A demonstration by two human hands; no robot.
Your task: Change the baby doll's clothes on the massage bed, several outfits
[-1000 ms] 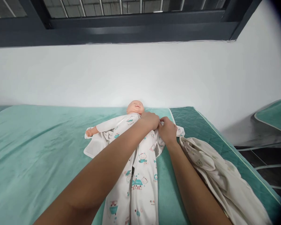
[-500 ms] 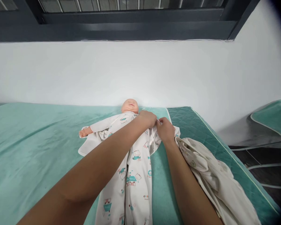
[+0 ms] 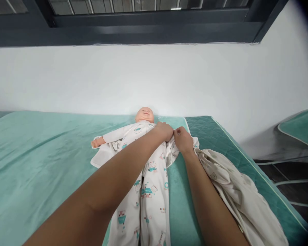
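A baby doll (image 3: 145, 115) lies on its back on a green sheet, its head toward the wall. White baby clothes (image 3: 151, 191) printed with small bears and houses cover its body and legs. My left hand (image 3: 164, 131) is closed at the doll's sleeve on the right side of the picture. Close beside it, my right hand (image 3: 184, 140) pinches the same white sleeve cloth. The doll's arm on that side is hidden by my hands and the cloth. Its other arm (image 3: 99, 141) stretches out to the left, the hand showing past the cuff.
A crumpled cream garment (image 3: 236, 191) lies to the right, beside my right forearm. The light green sheet (image 3: 41, 164) spreads left over a darker quilted mattress cover (image 3: 207, 133). Behind stand a white wall (image 3: 118, 78) and a dark window frame (image 3: 143, 32).
The whole view has shifted slightly, so things sit a little farther right. Both hands stay at the sleeve, with only small finger movement.
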